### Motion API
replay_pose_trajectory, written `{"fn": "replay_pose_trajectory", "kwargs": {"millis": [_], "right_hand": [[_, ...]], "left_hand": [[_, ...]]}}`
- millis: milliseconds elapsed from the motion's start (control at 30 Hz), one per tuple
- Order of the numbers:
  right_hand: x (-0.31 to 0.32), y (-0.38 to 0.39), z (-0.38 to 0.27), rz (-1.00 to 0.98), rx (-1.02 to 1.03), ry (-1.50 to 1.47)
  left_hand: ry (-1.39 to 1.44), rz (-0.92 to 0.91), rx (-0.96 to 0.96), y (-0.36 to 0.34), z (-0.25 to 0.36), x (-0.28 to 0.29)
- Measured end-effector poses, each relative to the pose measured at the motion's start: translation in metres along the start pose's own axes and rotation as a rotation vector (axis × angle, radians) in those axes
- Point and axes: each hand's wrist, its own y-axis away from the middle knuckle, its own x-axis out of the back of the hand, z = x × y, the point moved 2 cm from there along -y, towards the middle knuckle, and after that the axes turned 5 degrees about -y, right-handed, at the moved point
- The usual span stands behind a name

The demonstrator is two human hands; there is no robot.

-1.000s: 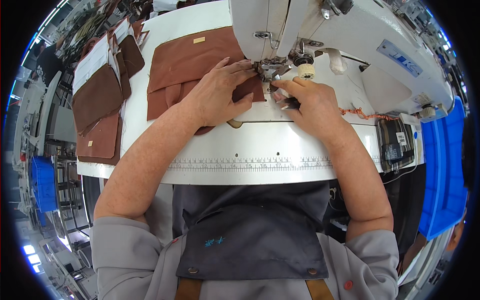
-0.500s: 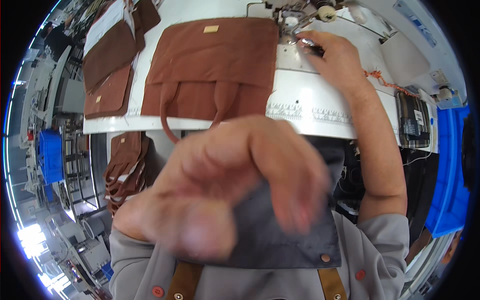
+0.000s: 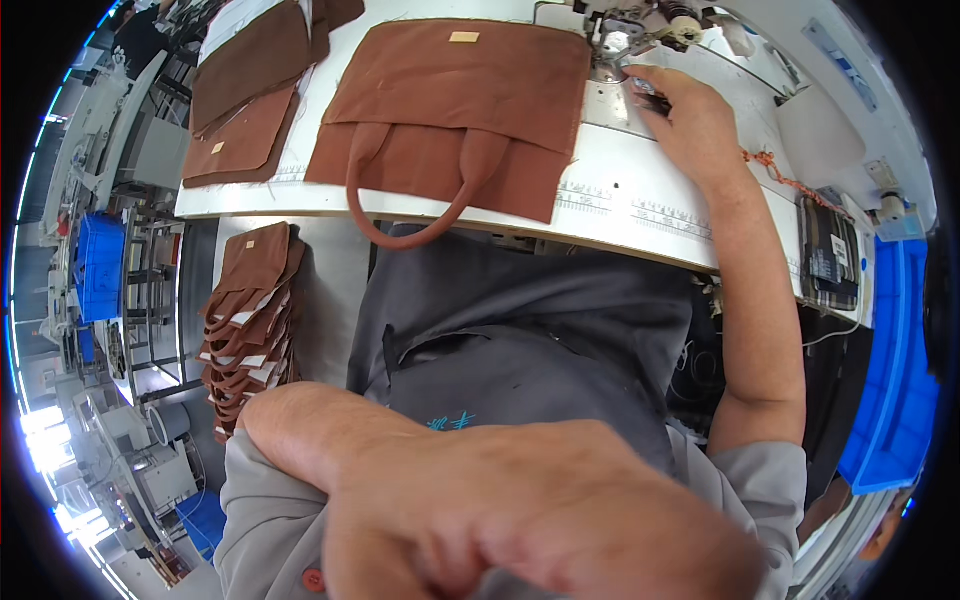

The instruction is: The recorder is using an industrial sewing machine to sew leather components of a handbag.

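Note:
A brown fabric piece (image 3: 450,85) with a small gold label and two handles lies on the white sewing table, its handle loop hanging over the front edge. My right hand (image 3: 690,125) is closed on small metal snips (image 3: 655,102) beside the presser foot of the sewing machine (image 3: 615,45). My left hand (image 3: 540,505) is raised close to the camera over my grey apron, blurred, its fingers bent and partly out of the frame, so what it holds, if anything, cannot be made out.
Brown and white pieces (image 3: 250,80) lie at the table's left; more handled pieces (image 3: 250,270) are stacked below. A thread chain (image 3: 775,175) and dark plaid item (image 3: 830,255) sit at the right, beside a blue bin (image 3: 890,350). A person (image 3: 135,40) is at the far upper left.
My left hand has left the fabric and moved down and toward the camera. The view has shifted, showing more of the lower stack. My right hand stays by the needle with the snips.

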Motion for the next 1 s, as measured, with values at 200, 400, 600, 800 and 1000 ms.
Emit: {"fn": "replay_pose_trajectory", "kwargs": {"millis": [200, 400, 600, 800, 1000], "right_hand": [[0.0, 0.0, -0.004, -0.028, -0.057, -0.014], [-0.001, 0.001, 0.004, -0.028, -0.06, -0.023], [0.0, -0.003, 0.0, -0.056, -0.129, -0.1], [0.002, -0.003, 0.002, -0.088, -0.087, -0.1], [-0.003, -0.003, 0.011, -0.048, -0.053, -0.16]], "left_hand": [[-0.002, 0.008, -0.012, 0.004, 0.003, -0.003], [-0.101, 0.074, -0.02, 0.016, 0.004, 0.012], [-1.206, 0.27, 0.32, 0.077, -0.058, 0.046], [-1.389, 0.332, 0.261, 0.122, -0.065, 0.046], [-1.307, 0.92, 0.151, 0.189, 0.036, 0.066]]}}
